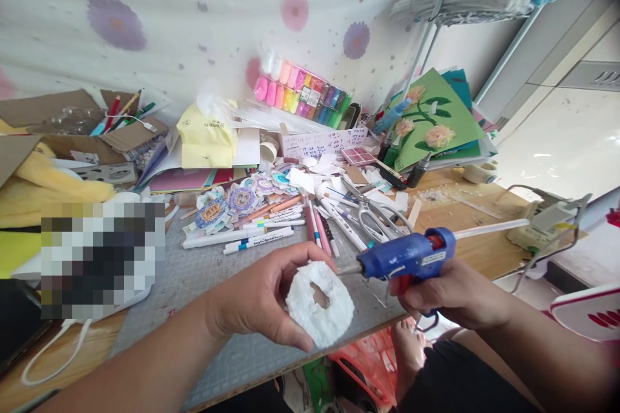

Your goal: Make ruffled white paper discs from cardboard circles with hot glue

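My left hand (264,297) is closed round a white, rough-surfaced ring-shaped piece (334,310) with a ragged hole in its middle. It looks like cotton or paper pulp, but I cannot tell which. My right hand (445,293) grips a blue hot glue gun (404,255) by its handle, fingers at the red trigger. A clear glue stick (491,230) sticks out of the gun's back end. The gun's nozzle points left, close to the upper right edge of the white piece; whether it touches is unclear.
Acrylic markers (259,240), scissors (372,213) and paper cutouts (212,211) crowd the grey cutting mat (165,329). Behind them stand a clay set (303,93) and a green card with flowers (429,119). A red basket (368,368) sits below the table edge.
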`<action>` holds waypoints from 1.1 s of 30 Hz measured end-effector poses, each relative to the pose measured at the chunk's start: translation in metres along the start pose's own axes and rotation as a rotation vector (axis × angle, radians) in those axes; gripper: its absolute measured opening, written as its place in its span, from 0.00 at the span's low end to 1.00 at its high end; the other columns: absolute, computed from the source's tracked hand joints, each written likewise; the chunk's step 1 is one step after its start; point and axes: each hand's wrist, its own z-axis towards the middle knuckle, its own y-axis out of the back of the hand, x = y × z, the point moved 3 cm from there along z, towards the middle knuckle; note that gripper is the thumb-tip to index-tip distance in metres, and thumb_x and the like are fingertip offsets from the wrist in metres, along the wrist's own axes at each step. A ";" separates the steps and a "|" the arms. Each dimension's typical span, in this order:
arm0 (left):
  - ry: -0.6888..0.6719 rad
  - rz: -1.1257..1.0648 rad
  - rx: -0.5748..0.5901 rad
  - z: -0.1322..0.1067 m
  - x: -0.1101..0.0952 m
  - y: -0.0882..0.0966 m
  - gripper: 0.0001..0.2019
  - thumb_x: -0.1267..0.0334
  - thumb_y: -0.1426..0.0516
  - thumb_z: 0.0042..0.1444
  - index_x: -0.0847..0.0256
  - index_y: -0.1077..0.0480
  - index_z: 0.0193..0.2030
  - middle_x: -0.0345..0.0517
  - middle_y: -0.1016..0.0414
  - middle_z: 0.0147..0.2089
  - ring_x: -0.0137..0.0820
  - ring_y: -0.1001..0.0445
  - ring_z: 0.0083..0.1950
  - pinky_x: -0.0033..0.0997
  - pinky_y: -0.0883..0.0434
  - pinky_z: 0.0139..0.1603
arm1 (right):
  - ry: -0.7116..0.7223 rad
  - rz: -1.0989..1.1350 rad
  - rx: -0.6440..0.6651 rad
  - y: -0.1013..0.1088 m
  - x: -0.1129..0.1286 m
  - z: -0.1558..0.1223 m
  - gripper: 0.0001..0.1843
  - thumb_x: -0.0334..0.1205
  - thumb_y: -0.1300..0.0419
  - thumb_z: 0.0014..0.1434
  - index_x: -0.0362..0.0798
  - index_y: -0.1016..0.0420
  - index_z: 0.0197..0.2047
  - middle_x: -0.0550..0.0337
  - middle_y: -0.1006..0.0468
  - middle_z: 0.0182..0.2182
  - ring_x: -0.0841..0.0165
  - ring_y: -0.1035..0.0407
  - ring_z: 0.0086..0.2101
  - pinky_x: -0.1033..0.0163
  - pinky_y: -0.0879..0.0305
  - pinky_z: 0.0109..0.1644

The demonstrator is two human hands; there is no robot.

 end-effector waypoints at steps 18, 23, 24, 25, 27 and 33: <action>-0.010 0.037 -0.023 0.000 0.000 0.000 0.30 0.67 0.33 0.43 0.51 0.43 0.50 0.39 0.28 0.40 0.26 0.30 0.36 0.22 0.36 0.34 | -0.043 -0.080 -0.031 -0.004 0.001 -0.005 0.07 0.37 0.34 0.38 0.45 0.24 0.24 0.65 0.30 0.21 0.72 0.38 0.24 0.67 0.41 0.30; 0.015 0.119 -0.024 -0.002 -0.001 0.000 0.29 0.66 0.32 0.42 0.52 0.43 0.48 0.37 0.28 0.39 0.24 0.30 0.35 0.21 0.36 0.33 | -0.060 -0.104 -0.005 -0.002 -0.001 -0.002 0.09 0.38 0.35 0.38 0.44 0.24 0.26 0.64 0.30 0.21 0.71 0.38 0.25 0.66 0.41 0.30; 0.020 0.139 -0.029 -0.003 -0.001 0.000 0.29 0.66 0.32 0.43 0.53 0.44 0.48 0.37 0.28 0.39 0.24 0.30 0.35 0.22 0.36 0.34 | -0.062 -0.110 0.011 -0.001 -0.002 -0.001 0.09 0.39 0.35 0.38 0.44 0.25 0.26 0.64 0.30 0.20 0.72 0.39 0.24 0.66 0.42 0.29; 0.027 0.161 -0.036 -0.003 0.000 0.000 0.29 0.66 0.32 0.43 0.53 0.44 0.48 0.37 0.28 0.39 0.24 0.30 0.35 0.22 0.36 0.34 | -0.062 -0.113 0.024 -0.001 -0.003 0.000 0.09 0.39 0.35 0.39 0.44 0.25 0.26 0.64 0.31 0.20 0.72 0.39 0.23 0.66 0.43 0.28; 0.043 0.208 -0.047 -0.004 0.000 0.001 0.29 0.65 0.32 0.43 0.53 0.44 0.48 0.37 0.28 0.38 0.24 0.31 0.36 0.23 0.36 0.35 | -0.057 -0.112 0.031 0.000 -0.004 0.001 0.09 0.39 0.35 0.39 0.44 0.25 0.26 0.64 0.32 0.19 0.72 0.40 0.23 0.67 0.44 0.27; 0.031 0.261 -0.035 -0.005 0.001 0.000 0.29 0.65 0.33 0.44 0.54 0.44 0.48 0.38 0.27 0.41 0.26 0.30 0.39 0.24 0.37 0.36 | -0.067 -0.050 0.006 -0.001 -0.005 0.002 0.10 0.37 0.35 0.37 0.43 0.25 0.26 0.64 0.31 0.20 0.73 0.39 0.23 0.67 0.44 0.27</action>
